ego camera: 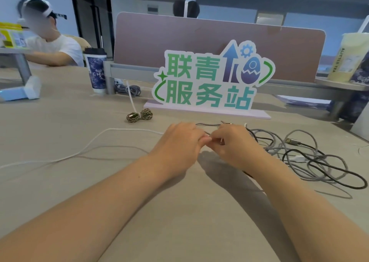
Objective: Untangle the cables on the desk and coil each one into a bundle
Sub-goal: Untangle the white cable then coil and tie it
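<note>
**A:** Across the pale bench, which way does the thin white cable run?

**B:** Its long axis goes from the hands out toward 9 o'clock, then bends toward 8 o'clock.

**A:** And the hands?

**B:** Thumb to thumb, the left hand and right hand curl their fingers and pinch that cable's end between them. At 3 o'clock, just beside the right hand, lies the loose tangle of grey and black cables.

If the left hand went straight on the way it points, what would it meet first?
The right hand: the left hand points straight at it, fingertips almost touching where both seem to pinch the white cable.
</note>
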Motion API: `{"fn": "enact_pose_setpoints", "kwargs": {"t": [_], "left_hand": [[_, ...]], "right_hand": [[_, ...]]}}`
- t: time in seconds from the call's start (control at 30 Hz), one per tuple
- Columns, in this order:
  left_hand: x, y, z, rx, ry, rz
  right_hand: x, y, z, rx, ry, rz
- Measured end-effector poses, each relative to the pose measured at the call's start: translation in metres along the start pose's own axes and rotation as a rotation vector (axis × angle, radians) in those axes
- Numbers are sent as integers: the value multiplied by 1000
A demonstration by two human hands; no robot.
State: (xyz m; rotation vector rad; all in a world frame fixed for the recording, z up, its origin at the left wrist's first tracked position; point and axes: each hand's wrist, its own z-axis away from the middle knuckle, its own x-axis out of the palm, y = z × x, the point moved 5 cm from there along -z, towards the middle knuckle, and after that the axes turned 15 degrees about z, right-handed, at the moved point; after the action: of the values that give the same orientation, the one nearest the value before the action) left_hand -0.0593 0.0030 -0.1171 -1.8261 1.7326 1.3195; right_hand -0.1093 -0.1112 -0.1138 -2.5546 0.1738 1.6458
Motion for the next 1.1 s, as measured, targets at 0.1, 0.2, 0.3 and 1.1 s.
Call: {"fn": "enact_pose_setpoints", "kwargs": {"t": [0.1,0.2,0.3,1.1], "left_hand": [[-32,-13,-1,-2,289,81],[-79,-53,8,-196,589,76],[-99,-95,19,-471,562,-135],[-112,-100,26,-490,672,101]], "right_hand": [[0,18,0,164,-70,18],[-1,48,5,296,-133,116],[0,61,11,336,-196,139],[12,76,12,444,-185,71]]}}
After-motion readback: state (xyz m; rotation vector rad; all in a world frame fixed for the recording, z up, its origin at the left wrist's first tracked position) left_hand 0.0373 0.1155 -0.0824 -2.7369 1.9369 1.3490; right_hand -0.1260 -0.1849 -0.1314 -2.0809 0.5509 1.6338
